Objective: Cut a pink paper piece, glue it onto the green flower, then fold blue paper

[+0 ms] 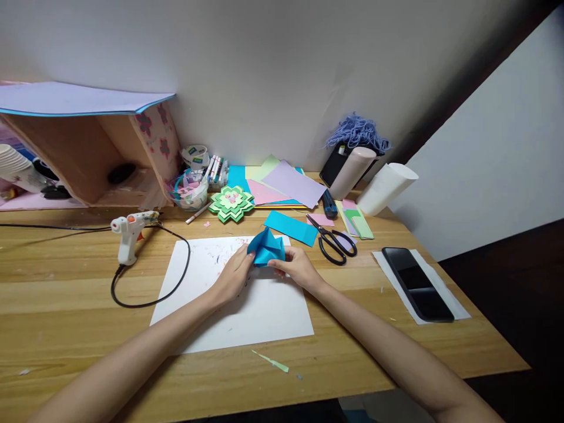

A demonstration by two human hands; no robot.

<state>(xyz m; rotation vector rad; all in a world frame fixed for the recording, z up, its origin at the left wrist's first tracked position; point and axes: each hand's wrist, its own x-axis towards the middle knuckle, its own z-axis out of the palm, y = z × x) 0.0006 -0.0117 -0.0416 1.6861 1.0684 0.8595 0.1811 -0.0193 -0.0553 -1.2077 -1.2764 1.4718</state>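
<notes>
A folded blue paper piece (pixel 266 248) is held just above a white sheet (pixel 247 305) on the wooden desk (pixel 66 305). My left hand (pixel 233 275) pinches its left side with fingers closed on the paper. My right hand (pixel 296 268) pinches its lower right edge, fingers pressed together. A flat blue paper strip (pixel 291 227) lies just behind the hands. Black scissors (pixel 335 241) rest to the right of it.
A white glue gun (pixel 127 235) with a black cord stands at left. A green layered paper flower (pixel 231 203), a bowl (pixel 190 192), markers and coloured sheets (pixel 286 185) lie at the back. A black phone (pixel 416 283) lies at right. A green paper scrap (pixel 271 361) lies near the front edge.
</notes>
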